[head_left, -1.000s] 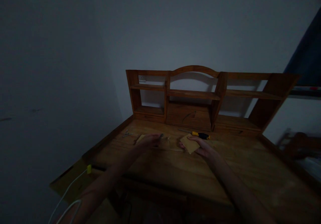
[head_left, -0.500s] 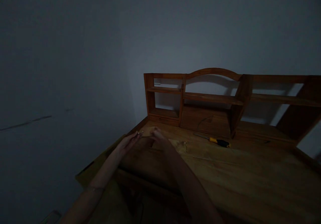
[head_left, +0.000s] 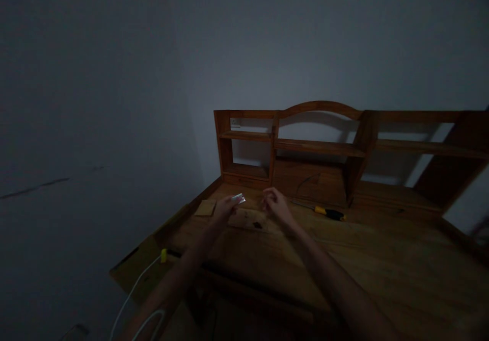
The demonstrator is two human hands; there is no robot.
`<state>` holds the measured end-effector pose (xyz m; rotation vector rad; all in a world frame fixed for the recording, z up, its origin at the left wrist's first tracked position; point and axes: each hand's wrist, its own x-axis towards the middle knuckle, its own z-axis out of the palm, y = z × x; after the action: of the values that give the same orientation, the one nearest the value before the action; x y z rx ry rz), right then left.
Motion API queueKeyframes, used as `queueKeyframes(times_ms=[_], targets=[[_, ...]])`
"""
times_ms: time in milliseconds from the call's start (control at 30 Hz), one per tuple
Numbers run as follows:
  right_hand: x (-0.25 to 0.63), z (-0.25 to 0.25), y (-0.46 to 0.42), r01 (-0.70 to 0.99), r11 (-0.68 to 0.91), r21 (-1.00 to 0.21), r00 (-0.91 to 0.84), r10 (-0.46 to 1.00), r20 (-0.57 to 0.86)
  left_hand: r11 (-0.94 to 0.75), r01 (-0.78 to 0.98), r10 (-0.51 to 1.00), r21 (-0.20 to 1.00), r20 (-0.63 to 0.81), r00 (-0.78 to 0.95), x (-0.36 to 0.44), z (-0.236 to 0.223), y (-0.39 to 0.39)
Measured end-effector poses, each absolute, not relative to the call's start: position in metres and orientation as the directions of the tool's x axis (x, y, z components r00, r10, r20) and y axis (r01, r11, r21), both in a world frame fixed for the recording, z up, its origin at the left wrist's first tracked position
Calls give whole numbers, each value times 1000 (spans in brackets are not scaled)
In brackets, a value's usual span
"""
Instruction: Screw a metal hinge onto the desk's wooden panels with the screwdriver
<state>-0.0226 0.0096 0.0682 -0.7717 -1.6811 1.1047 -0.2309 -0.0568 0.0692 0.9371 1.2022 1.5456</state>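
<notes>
My left hand (head_left: pixel 224 208) is closed on a small shiny flat piece (head_left: pixel 239 198), which sticks out past the fingertips and catches the light. To its right, apart from it, my right hand (head_left: pixel 276 204) hovers over the desk with its fingers curled together; whether anything sits in them is too dark and blurred to see. A thin tan square piece (head_left: pixel 205 207) lies on the desk just left of my left hand. Below and between the hands is a pale flat strip (head_left: pixel 244 218) with a dark spot near its right end.
A yellow-and-black screwdriver (head_left: pixel 330 213) lies on the wooden desk (head_left: pixel 382 259) to the right. Along the back stands a wooden shelf unit (head_left: pixel 317 147). A white cable (head_left: pixel 132 292) with a yellow end (head_left: pixel 164 255) hangs at lower left, near my left forearm.
My hands have moved right and apart. The tan piece that was between them now lies on the desk, and the shiny piece shows in my left hand. The white cable has come into view.
</notes>
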Motion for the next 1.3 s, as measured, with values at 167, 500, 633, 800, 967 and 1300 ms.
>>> queueKeyframes(times_ms=[167, 500, 633, 800, 967, 1300], targets=[[117, 82, 15, 58, 431, -901, -244, 881, 406, -168, -307, 977, 937, 117, -179, -110, 70, 1], [206, 22, 15, -6, 355, -935, -74, 932, 354, -206, -186, 978, 961, 202, -42, 33, 36, 27], [200, 13, 17, -55, 335, -941, -124, 932, 339, -187, -172, 982, 967, 188, -10, 35, 22, 26], [198, 12, 18, -103, 305, -947, -177, 931, 320, -241, -139, 970, 961, 243, -1, 33, 27, 20], [200, 11, 20, -181, 270, -946, -185, 935, 302, -266, -138, 961, 954, 273, 39, 33, 31, 14], [202, 15, 24, -293, 180, -939, -207, 947, 246, -390, -122, 917, 912, 397, 31, 39, 32, 6]])
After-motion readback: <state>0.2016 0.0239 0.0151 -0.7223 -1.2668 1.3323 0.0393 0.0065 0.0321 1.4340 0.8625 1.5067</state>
